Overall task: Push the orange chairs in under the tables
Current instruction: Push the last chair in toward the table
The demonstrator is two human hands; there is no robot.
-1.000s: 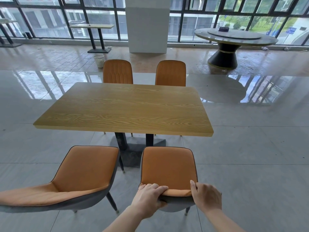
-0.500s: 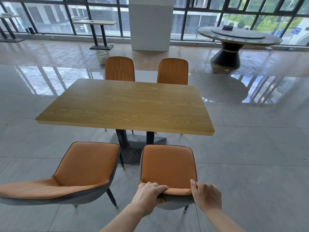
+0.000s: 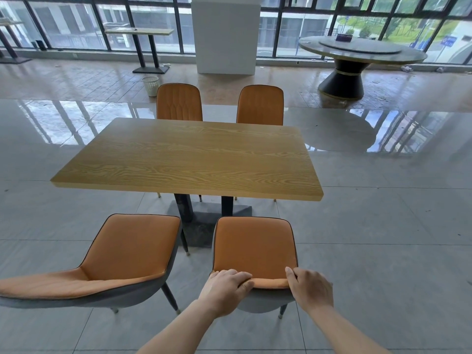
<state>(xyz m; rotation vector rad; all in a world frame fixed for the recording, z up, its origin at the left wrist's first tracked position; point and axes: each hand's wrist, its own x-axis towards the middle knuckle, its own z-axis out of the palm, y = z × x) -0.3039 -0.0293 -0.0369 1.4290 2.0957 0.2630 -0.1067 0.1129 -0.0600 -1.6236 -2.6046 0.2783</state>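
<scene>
- The near right chair point(image 3: 255, 249) is held by the top of its backrest. The left hand point(image 3: 227, 286) is curled over the left part of the rim, and the right hand point(image 3: 310, 290) is wrapped round the right corner with the thumb laid on the orange front.
- Both hands are closed on that backrest; nothing else is held.
- This chair faces the wooden table point(image 3: 189, 159) squarely, but its seat lies wholly on the near side of the table's edge. None of it is tucked under the top yet.
- The near left chair point(image 3: 127, 254) is untouched. It stands just beside the held one, turned at an angle, with its backrest swung toward the lower left and its seat also out from under the table.
- The far left chair point(image 3: 179, 102) and far right chair point(image 3: 260, 104) are seen only as backrests above the far edge, with leg tips below the top. They are judged to be pushed in already, though their seats are hidden.
- The task is judged to be about half done at this table: two near chairs are left — the held one first, by a straight push forward.
- The angled chair would have to be squared to the table before it is slid in.
</scene>
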